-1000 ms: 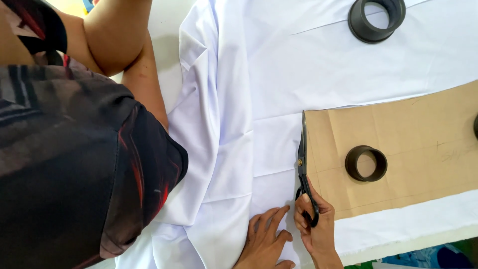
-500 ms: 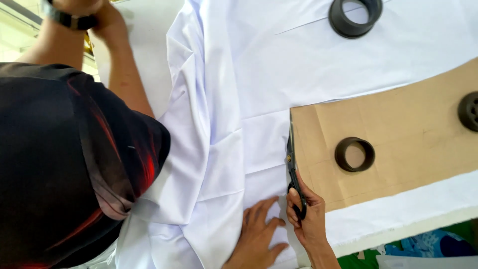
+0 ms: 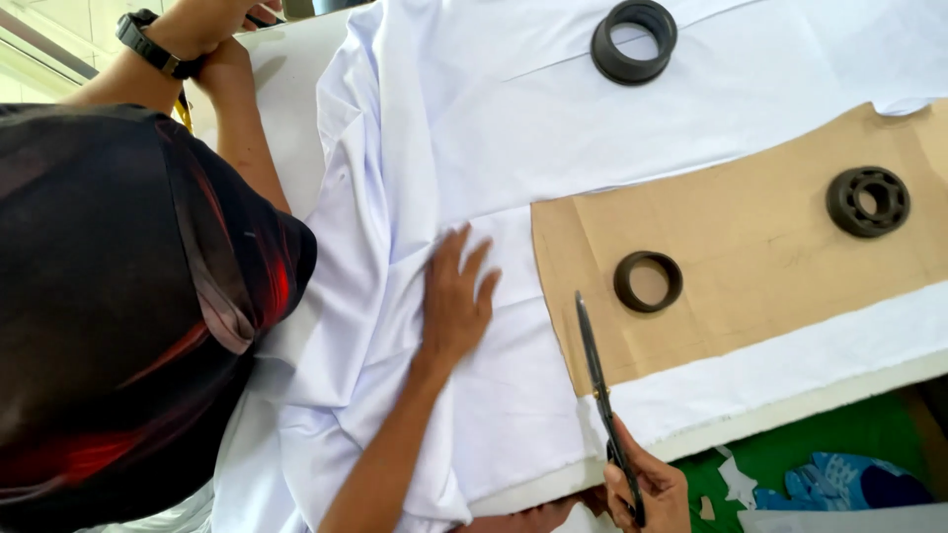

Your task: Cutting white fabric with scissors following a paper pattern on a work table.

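Head view, left to right. A co-worker in a dark patterned top (image 3: pixel 128 296) fills the left side, with a wristwatch (image 3: pixel 148 44) on an arm raised near the top edge; both of that person's hands are up there, away from the cutting.

Next comes the white cloth (image 3: pixel 415 128), bunched into folds along its left side and spread smooth to the right over the counter (image 3: pixel 790 410). The left hand (image 3: pixel 456 296) lies flat on the cloth with fingers (image 3: pixel 464 252) spread open, holding nothing; it seems to press the fabric down, so that the layers stay smooth beside the cutting line.

Just to the right lies the brown paper pattern (image 3: pixel 750 247), flat on the cloth. Three dark rings rest as weights: a small ring (image 3: pixel 648 281) near the pattern's left end, a bearing-like ring (image 3: pixel 868 201) farther right, and a larger ring (image 3: pixel 634 40) on bare cloth above. They likely keep paper and fabric from sliding.

The right hand (image 3: pixel 647 489), at the bottom edge, is closed around the handles of the scissors (image 3: pixel 597 375). The blades look nearly shut and point up along the pattern's left edge, following its outline. Green floor with scraps (image 3: pixel 736 484) shows beneath.
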